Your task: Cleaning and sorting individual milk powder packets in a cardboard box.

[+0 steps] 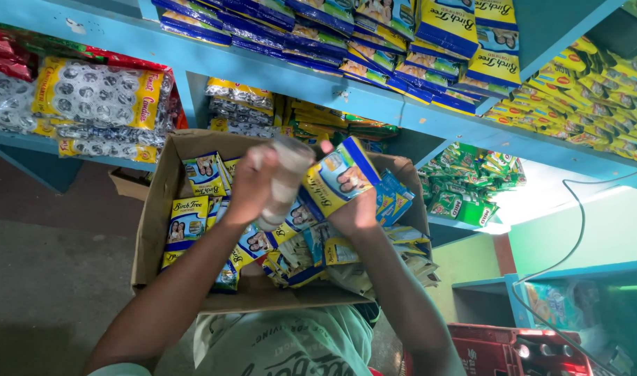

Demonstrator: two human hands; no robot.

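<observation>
Yellow-and-blue pouch is being gripped in the person's right hand, raised just above an open cardboard box and tilted toward the blue shelf, seemingly so its printed face is showing. The left hand is clenching a crumpled pale plastic wrapper beside it, the two hands nearly touching, apparently keeping the wrapper clear of the stock. More matching pouches are lying loose and jumbled inside the box, which is sitting at the person's waist, close under the shelves. Rows of like packets are lying stacked flat overhead; green sachets are filling a lower bay.
</observation>
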